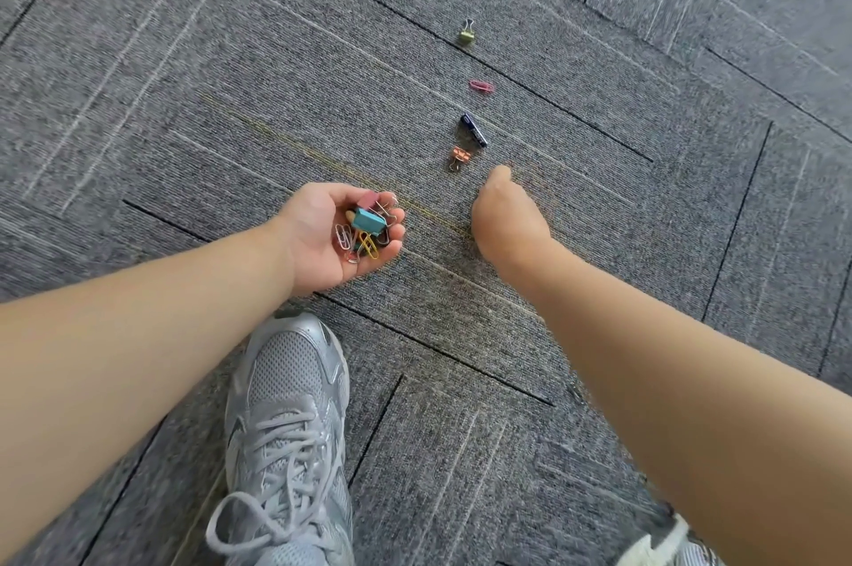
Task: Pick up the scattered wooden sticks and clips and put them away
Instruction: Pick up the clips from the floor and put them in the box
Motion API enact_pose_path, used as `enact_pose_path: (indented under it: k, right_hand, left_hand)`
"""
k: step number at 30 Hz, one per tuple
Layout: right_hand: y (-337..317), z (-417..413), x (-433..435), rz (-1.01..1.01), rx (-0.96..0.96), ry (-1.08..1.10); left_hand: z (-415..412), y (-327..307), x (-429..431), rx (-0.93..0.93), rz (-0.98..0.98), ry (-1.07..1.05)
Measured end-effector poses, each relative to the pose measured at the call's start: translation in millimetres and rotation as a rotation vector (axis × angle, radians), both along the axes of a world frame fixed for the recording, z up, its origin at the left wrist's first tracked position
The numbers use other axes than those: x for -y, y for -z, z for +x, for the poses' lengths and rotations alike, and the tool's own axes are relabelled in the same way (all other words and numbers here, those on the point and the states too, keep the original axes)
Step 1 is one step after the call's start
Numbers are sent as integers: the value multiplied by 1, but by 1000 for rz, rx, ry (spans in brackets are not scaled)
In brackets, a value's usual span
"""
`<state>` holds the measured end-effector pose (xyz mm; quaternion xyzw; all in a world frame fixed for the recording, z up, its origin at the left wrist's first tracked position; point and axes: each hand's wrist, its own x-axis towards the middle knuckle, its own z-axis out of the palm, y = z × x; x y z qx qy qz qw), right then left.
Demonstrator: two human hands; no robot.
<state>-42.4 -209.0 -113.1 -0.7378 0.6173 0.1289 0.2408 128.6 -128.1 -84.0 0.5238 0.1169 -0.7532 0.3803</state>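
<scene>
The carpet [193, 114] is lit evenly and brightly; only faint shadows are cast. The right hand [507, 220] is smeared, perhaps by motion. Carpet lines are bent near the edges.

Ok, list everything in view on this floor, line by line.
olive binder clip: one, olive green, farthest along the carpet
pink paper clip: one, pink, next nearer
dark binder clip: one, dark blue, nearer still
orange binder clip: one, orange, close by it, just beyond the right grip
collected clips: a handful, mixed colours, in the left palm
carpet: grey tiles, under everything
sneaker: one, silver-grey, bottom centre
second shoe: partly visible, pale, bottom right
left grip: palm up, cupping the collected clips
right grip: back up, reaching forward; fingers hidden
</scene>
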Motion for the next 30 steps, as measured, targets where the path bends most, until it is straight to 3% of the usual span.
enact_pose_path:
  k: [3, 6, 9, 13, 17, 22, 24, 26, 28, 30]
  right_hand:
    - [-6, 3, 6, 81, 42, 123]
    - [-13, -2, 11, 155, 357, 450]
    - [-22, -7, 10, 175, 649, 630]
    - [-32, -7, 16, 384, 1043, 841]
    - [-33, 0, 39, 335, 944, 834]
    - [-34, 11, 64, 372, 1019, 1048]
    - [-29, 16, 70, 361, 942, 1047]
    - [-21, 22, 73, 201, 576, 774]
    - [-10, 24, 72, -24, 167, 364]
    - [-5, 28, 63, -144, -22, 72]
  left_hand:
    - [-2, 0, 0, 10, 1, 2]
    - [-4, 0, 1, 11, 5, -4]
    - [-3, 0, 0, 8, 9, 1]
    - [-1, -1, 1, 0, 13, -1]
    - [0, -2, 0, -2, 11, -7]
    - [1, -2, -1, 3, 23, -12]
    - [4, -2, -2, 6, 25, -19]
    - [8, -2, -2, 7, 24, -21]
    - [11, -3, -1, 11, 21, -23]
    - [13, -3, 0, 21, 17, -34]
